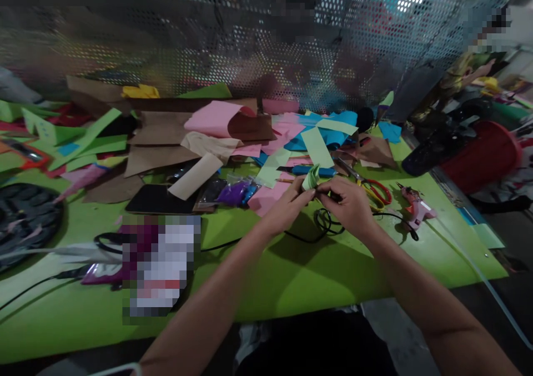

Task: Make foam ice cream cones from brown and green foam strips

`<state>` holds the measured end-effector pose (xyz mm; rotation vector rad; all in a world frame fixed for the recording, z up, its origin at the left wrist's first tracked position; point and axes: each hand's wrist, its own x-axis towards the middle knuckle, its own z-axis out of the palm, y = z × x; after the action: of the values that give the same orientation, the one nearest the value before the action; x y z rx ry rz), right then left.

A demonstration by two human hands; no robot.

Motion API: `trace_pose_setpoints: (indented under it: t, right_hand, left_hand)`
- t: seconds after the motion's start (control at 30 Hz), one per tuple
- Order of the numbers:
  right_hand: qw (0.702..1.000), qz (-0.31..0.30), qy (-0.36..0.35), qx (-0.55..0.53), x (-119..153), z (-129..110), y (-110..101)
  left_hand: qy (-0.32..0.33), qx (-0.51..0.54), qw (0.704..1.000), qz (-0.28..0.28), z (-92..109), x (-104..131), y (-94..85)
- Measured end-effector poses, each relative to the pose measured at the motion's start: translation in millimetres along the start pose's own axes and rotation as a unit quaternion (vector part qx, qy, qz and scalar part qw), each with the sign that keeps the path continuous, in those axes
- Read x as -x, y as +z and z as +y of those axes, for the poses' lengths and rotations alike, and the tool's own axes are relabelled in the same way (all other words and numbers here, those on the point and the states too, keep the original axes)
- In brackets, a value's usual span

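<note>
Light green folded paper (311, 179) stands up between the fingers of my left hand (288, 208), which is closed on its lower part. Beside it, my right hand (347, 202) has its fingers pressed together near the base of the paper; what they pinch is too small to make out. A black cable (322, 223) lies in loops on the green table just below both hands. Behind them is a blue cutter (313, 171), and scissors with red and yellow handles (377, 194) lie to the right of my right hand.
A pink glue gun (417, 209) rests at the right. Paper scraps and brown card (158, 127) pile up along the back by a perforated metal panel (266, 59). A black phone (156, 199), a purple packet (234, 194) and a round black tray (27, 220) are at left.
</note>
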<state>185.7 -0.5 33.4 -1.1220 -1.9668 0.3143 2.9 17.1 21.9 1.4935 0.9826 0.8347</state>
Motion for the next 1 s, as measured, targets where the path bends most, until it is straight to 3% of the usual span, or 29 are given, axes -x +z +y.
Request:
trace_pose_setpoints:
  t: [0.4, 0.73, 1.0]
  right_hand:
    - [1.0, -0.011, -0.006, -0.008, -0.3, 3.3, 3.5]
    - [1.0, 0.012, 0.015, -0.005, 2.0, 6.2, 6.9]
    - [0.999, 0.018, 0.022, -0.017, 1.8, 6.0, 7.7]
  left_hand:
    - [0.008, -0.015, 0.999, -0.036, -6.6, -3.4, -0.9]
    - [0.019, -0.002, 1.0, 0.01, -11.5, -2.6, 5.6]
    - [0.027, -0.045, 0.999, 0.007, -9.1, -2.3, 3.4]
